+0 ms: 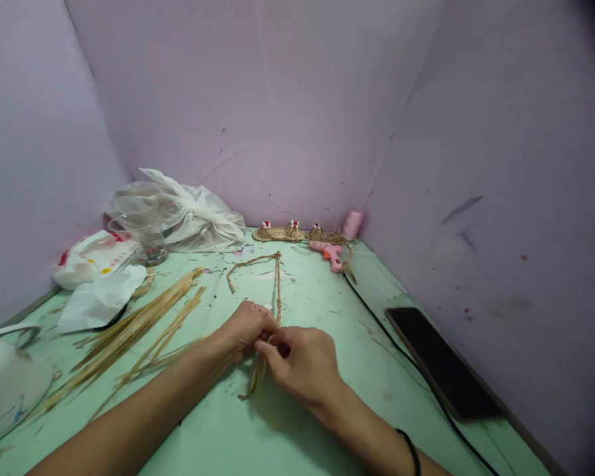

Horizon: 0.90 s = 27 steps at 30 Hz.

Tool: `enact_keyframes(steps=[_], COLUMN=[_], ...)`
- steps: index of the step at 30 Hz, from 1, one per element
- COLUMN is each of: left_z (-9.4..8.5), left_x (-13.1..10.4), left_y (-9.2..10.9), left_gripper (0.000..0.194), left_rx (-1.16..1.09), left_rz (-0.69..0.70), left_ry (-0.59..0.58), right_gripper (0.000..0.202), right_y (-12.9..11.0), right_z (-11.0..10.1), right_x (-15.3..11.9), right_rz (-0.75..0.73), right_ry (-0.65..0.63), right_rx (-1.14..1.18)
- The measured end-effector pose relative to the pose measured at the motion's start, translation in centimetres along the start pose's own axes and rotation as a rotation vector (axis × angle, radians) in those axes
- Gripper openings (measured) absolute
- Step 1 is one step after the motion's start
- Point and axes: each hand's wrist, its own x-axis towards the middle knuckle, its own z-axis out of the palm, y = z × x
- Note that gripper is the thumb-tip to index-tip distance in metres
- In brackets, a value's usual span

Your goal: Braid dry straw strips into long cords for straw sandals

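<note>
On green table (218, 443), pinching braid (278, 284) at nearest end w/ L hand (248, 328) & R hand (307, 362), prob. light, bendy, bit brittle, best held nr loose strands (254, 382).

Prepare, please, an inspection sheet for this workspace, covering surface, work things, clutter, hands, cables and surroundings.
Surface: pale green tabletop, marked and littered with small scraps.
Work things: thin brown braided fibre cord, running from the hands toward the back; long yellowish dried fibre strips lying loose at left.
Clutter: white tied plastic bag, clear plastic cup and white paper sheet at left; black flat phone at right.
Hands: left hand and right hand close together, pinching the cord's near end.
Cables: black cable from pink glue gun, passing the phone; contact unclear.
Surroundings: pale purple walls, with dark marks.
</note>
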Motion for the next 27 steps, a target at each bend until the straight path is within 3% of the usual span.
enact_keyframes(steps=[3,5,8,10,12,20,27], left_z=[-0.1,-0.3,-0.5,-0.6,-0.6,-0.7,-1.3], left_x=[-0.1,-0.2,0.0,0.3,0.4,0.2,0.9], left_y=[0.4,0.6,0.6,0.5,0.4,0.7,0.2], left_gripper=[0.007,0.009,0.009,0.01,0.008,0.009,0.01], left_rx=[0.028,0.069,0.121,0.151,0.187,0.316,0.632], left_rz=[0.007,0.011,0.048,0.093,0.114,0.137,0.194], left_ry=[-0.003,-0.042,-0.073,-0.07,-0.07,-0.129,-0.026], right_gripper=[0.029,0.022,0.014,0.011,0.012,0.01,0.012], right_y=[0.6,1.0,1.1,0.9,0.6,1.5,2.0], right_z=[-0.1,0.0,0.3,0.2,0.0,0.7,1.6], right_x=[0.9,1.7,2.4,2.5,2.4,2.6,3.0], right_rz=[0.131,0.244,0.469,0.56,0.579,0.512,0.489], right_ry=[0.173,0.181,-0.098,-0.266,-0.31,-0.187,-0.175], right_rx=[0.308,0.551,0.971,1.112,1.093,0.941,0.801])
